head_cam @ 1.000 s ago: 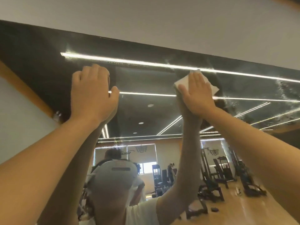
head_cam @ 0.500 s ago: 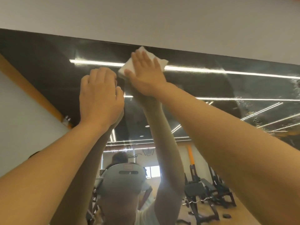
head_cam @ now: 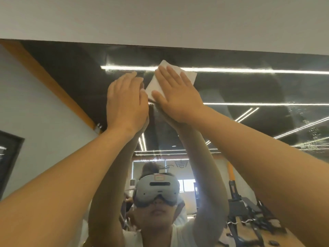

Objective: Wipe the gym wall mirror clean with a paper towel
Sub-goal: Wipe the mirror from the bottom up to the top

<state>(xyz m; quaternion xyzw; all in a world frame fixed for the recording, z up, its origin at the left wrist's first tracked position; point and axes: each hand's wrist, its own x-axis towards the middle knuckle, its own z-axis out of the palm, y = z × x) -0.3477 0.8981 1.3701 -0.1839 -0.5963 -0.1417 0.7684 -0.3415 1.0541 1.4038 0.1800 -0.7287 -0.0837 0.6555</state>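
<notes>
The wall mirror (head_cam: 249,86) fills most of the view, its top edge meeting a white wall above. A folded white paper towel (head_cam: 156,82) lies flat on the glass near that top edge. My right hand (head_cam: 176,97) presses it to the mirror with straight, spread fingers. My left hand (head_cam: 126,102) rests flat on the glass just left of the towel, fingers straight and together. Both arms reach upward. Part of the towel is hidden under my right hand.
The white wall (head_cam: 160,20) runs above the mirror. Speckled smears (head_cam: 309,129) show on the glass at the right. The mirror reflects ceiling light strips, gym machines (head_cam: 249,207) and a person wearing a headset (head_cam: 157,191).
My right hand slid the towel left from the right along the top of the mirror, then slightly down beside my left hand. The view has tilted lower.
</notes>
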